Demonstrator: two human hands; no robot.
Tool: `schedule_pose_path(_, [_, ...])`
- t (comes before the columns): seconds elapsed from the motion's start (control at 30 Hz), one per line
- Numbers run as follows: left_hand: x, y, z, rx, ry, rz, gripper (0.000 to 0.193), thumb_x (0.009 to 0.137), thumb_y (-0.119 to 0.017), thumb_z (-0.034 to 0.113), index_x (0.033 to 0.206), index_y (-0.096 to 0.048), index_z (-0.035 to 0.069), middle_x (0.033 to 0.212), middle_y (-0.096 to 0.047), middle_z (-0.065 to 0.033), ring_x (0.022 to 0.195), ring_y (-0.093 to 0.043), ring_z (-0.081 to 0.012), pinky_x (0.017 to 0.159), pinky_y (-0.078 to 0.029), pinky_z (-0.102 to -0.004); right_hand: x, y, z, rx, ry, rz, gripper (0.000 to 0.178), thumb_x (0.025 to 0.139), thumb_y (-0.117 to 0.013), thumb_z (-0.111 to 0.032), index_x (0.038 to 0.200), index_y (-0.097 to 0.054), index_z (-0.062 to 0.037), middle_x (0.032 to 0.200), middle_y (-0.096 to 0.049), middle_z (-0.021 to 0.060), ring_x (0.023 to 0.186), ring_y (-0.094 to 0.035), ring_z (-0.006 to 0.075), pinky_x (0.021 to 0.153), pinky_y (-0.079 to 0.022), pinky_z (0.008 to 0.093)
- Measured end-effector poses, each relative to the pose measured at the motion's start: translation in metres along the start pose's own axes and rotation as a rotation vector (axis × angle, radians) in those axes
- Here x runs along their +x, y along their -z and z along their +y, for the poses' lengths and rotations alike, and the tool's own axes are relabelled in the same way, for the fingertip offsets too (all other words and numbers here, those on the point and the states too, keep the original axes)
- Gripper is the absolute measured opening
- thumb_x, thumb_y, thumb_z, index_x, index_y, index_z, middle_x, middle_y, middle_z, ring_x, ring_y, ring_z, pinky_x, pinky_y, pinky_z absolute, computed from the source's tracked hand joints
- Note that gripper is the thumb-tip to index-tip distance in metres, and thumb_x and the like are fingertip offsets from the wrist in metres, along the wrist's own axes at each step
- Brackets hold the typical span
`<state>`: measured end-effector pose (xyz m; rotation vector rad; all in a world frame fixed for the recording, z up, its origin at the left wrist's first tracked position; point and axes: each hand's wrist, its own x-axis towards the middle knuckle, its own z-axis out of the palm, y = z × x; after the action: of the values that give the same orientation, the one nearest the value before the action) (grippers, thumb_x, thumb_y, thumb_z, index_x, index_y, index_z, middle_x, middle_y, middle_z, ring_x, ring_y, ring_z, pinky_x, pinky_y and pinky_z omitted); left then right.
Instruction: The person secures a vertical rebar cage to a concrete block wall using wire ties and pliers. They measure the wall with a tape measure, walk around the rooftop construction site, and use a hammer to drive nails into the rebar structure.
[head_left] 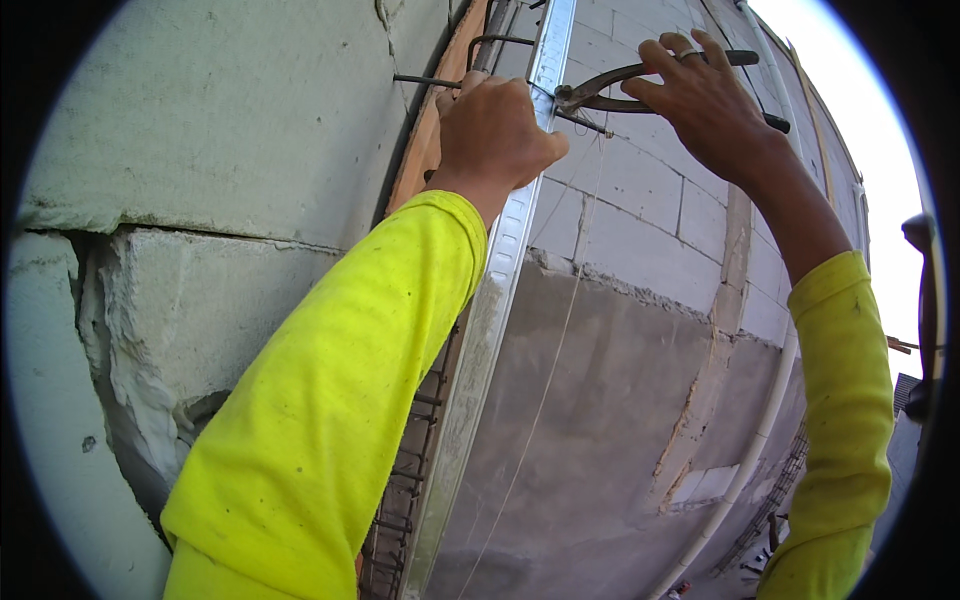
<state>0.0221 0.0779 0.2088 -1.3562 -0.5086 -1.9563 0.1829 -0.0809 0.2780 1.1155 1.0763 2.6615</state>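
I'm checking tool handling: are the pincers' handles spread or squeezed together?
Spread: the pincers show a clear gap between their handles by the right hand.

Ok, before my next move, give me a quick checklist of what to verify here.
1. Right hand holding the pincers: ok.
2. Pincers' jaws up at the edge of the metal channel: ok; whether they bite on anything: cannot tell.
3. Left hand set beside the channel: ok; what its fingers close on: cannot tell, hidden.
4. String hanging apart from both hands: ok.
5. Hands gloved: not ok, both bare.
6. Pale block by the left sleeve intact: not ok, its edge is broken.
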Motion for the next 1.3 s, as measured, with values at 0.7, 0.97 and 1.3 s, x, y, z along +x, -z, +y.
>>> schedule_pose_path(0.7, [-0.003,-0.007,-0.005,-0.03,0.012,0.036,0.038,0.066,-0.077,0.038,0.085,-0.073,0.005,0.087,-0.071,-0.0119,0.093,-0.065,-0.0276,0.086,-0.049,-0.0482,0.005,0.039,0.004,0.863,-0.124,-0.616,0.012,0.088,-0.06,-0.001,0.096,-0.051,-0.0015,0.074,-0.061,0.0126,0.062,-0.063,0.0204,0.06,-0.054,0.0365])
schedule_pose_path(0.97, [-0.002,0.002,0.0,0.019,0.047,-0.119,0.058,0.069,-0.08,0.044,0.11,-0.069,0.005,0.108,-0.069,-0.0127,0.111,-0.061,-0.0283,0.099,-0.044,-0.0552,0.03,0.067,0.015,0.992,-0.185,-0.873,0.022,0.086,-0.067,-0.004,0.097,-0.049,0.0024,0.081,-0.068,0.0215,0.063,-0.072,0.0291,0.057,-0.063,0.04])
schedule_pose_path(1.3, [0.006,-0.005,0.063,0.026,-0.276,0.322,0.059,0.068,-0.087,0.039,0.112,-0.063,0.009,0.1,-0.068,-0.0086,0.096,-0.068,-0.0248,0.1,-0.045,-0.0513,0.06,0.088,0.019,0.891,-0.161,-1.059,0.035,0.08,-0.072,0.005,0.103,-0.05,0.0184,0.089,-0.068,0.0301,0.075,-0.074,0.0379,0.065,-0.067,0.045])
